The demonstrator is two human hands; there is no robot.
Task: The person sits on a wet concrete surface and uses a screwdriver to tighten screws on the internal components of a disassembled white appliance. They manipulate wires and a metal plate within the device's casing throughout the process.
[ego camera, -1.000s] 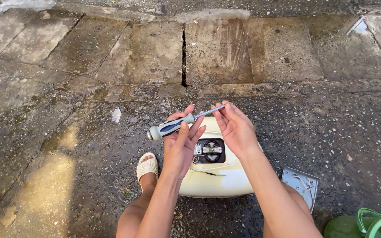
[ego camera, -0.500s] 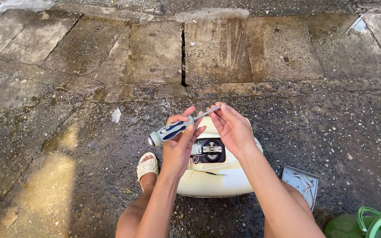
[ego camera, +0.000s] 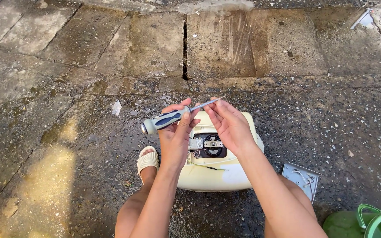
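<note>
We're squatting on the wet concrete floor [ego camera: 67, 66], with the cream appliance housing [ego camera: 225, 176] lying between our knees, opening up so the motor parts [ego camera: 208, 145] are showing. A grey cover plate [ego camera: 303, 178] is lying just right of it. Our left hand [ego camera: 177, 132] is holding the screwdriver [ego camera: 173, 118] above the housing, grip closed on the handle; our right hand [ego camera: 230, 123] is pinching the shaft near the tip, likely steadying it.

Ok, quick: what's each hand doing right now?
Left hand: closed on the handle of the screwdriver.
Right hand: fingertips pinched at the screwdriver's metal shaft, near the tip.
</note>
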